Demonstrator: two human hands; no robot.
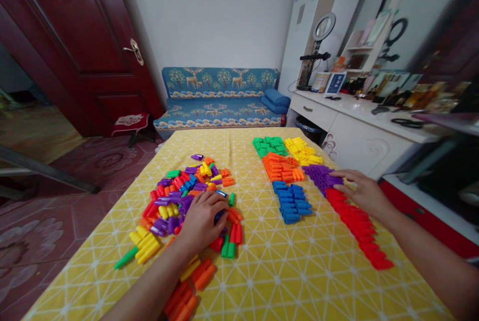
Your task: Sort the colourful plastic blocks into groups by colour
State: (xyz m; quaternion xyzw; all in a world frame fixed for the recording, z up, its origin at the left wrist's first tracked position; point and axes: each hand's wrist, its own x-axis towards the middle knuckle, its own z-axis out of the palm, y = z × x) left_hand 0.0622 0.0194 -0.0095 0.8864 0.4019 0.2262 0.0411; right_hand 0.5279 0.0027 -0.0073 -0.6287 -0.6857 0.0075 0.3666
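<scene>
A mixed heap of small bullet-shaped plastic pieces (170, 196) in several colours spreads over the left of the table. My left hand (205, 216) is in this heap with curled fingers. A dark blue piece (219, 216) shows beside its fingertips, but what they grip is hidden. On the right, my right hand (364, 194) has its thumb and fingers closed around a purple piece (336, 180), at the edge of the stacked purple pieces (317, 177). A long row of red pieces (354, 224) runs toward me just below that hand.
Green (269, 146), yellow (302, 150), orange (282, 167) and blue pieces (292, 202) lie in separate groups on the yellow patterned tablecloth (258, 271). Behind the table stand a blue sofa (213, 106) and a white dresser (359, 121). A small stool (130, 122) is by the door.
</scene>
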